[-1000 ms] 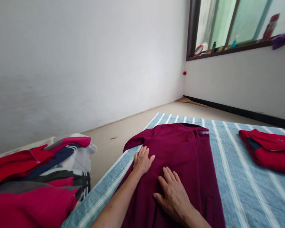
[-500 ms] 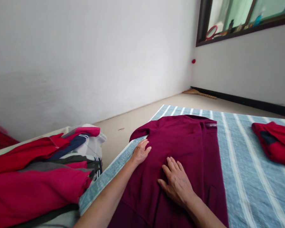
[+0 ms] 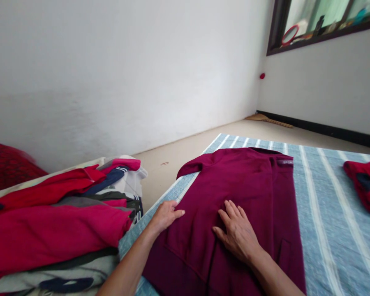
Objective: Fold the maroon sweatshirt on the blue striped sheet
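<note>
A maroon sweatshirt (image 3: 249,181) lies spread flat on a blue striped mat (image 3: 323,230). My right hand (image 3: 239,232) presses flat on the middle of the sweatshirt, fingers spread. At the garment's left edge rests my left hand (image 3: 165,214), fingers loosely extended, touching the fabric where it meets the mat. Neither hand holds anything.
A pile of red, pink, navy and white clothes (image 3: 58,222) sits at the left. A folded red garment (image 3: 365,185) lies on the mat at the right. A bare floor strip (image 3: 185,154) runs along the white wall. A window ledge (image 3: 311,33) holds small items.
My left hand slid back and to the left, from on the sweatshirt to its left edge. The right hand stayed pressed on the garment. The view turned left, showing more of the clothes pile.
</note>
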A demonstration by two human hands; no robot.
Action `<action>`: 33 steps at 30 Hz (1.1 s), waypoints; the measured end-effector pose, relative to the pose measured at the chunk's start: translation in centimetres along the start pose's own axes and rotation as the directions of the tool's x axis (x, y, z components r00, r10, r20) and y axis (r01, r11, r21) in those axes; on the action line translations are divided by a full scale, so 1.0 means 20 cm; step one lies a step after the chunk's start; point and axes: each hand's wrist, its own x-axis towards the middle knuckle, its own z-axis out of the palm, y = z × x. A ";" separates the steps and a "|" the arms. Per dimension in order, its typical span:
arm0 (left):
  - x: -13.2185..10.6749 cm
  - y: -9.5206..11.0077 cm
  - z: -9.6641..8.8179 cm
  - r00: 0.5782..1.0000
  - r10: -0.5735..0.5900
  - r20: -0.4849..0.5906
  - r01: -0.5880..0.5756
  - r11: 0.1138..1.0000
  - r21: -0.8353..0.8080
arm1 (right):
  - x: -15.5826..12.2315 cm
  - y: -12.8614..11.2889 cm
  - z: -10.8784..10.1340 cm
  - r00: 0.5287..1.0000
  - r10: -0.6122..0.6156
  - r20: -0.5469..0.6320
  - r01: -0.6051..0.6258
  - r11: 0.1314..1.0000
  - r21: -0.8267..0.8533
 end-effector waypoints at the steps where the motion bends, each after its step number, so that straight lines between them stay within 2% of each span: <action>1: -0.03 0.02 -0.01 0.998 -0.024 0.061 0.029 0.995 -0.094 | 0.00 0.00 0.00 1.000 0.001 0.002 -0.001 1.000 0.002; 3: -0.07 0.05 -0.01 0.987 -0.059 0.149 0.097 0.958 -0.269 | 0.00 0.00 0.00 1.000 0.004 0.004 -0.004 1.000 0.006; 5: -0.09 0.07 -0.02 0.984 -0.073 0.164 0.127 0.927 -0.353 | 0.00 0.00 0.00 1.000 0.005 0.007 -0.005 1.000 0.010; 6: -0.09 0.08 -0.02 0.987 -0.066 0.146 0.113 0.932 -0.344 | 0.00 0.00 0.00 1.000 0.004 0.008 -0.004 1.000 0.013; 9: -0.12 0.13 -0.02 0.999 0.040 0.028 -0.037 0.996 -0.085 | 0.00 0.00 0.00 1.000 0.001 0.000 -0.001 1.000 0.015; 11: -0.16 0.21 0.00 0.989 0.145 0.010 -0.145 0.980 0.133 | 0.00 0.00 0.00 1.000 0.001 -0.007 -0.001 1.000 0.014; 13: -0.22 0.31 0.05 0.970 0.230 0.079 -0.243 0.924 0.294 | 0.01 0.00 0.01 1.000 0.002 -0.005 -0.002 1.000 0.014; 16: -0.30 0.48 0.16 0.910 0.297 0.288 -0.403 0.792 0.459 | 0.00 0.01 0.01 1.000 0.001 0.015 -0.001 1.000 0.012; 18: -0.33 0.58 0.24 0.864 0.277 0.420 -0.483 0.689 0.540 | 0.00 0.02 0.02 1.000 -0.007 0.030 0.007 1.000 0.010; 20: -0.35 0.63 0.31 0.845 0.236 0.479 -0.509 0.629 0.588 | 0.00 0.02 0.01 0.999 -0.018 0.040 0.018 1.000 0.009; 23: -0.35 0.65 0.36 0.855 0.209 0.474 -0.489 0.629 0.604 | 0.00 0.02 0.00 0.998 -0.027 0.058 0.026 1.000 0.013; 28: -0.41 0.63 0.39 0.879 0.211 0.428 -0.457 0.631 0.627 | 0.00 0.02 -0.01 0.997 -0.030 0.076 0.028 0.999 0.028; 33: -0.47 0.60 0.43 0.898 0.160 0.409 -0.413 0.625 0.663 | 0.00 0.02 -0.02 0.996 -0.030 0.080 0.027 0.999 0.039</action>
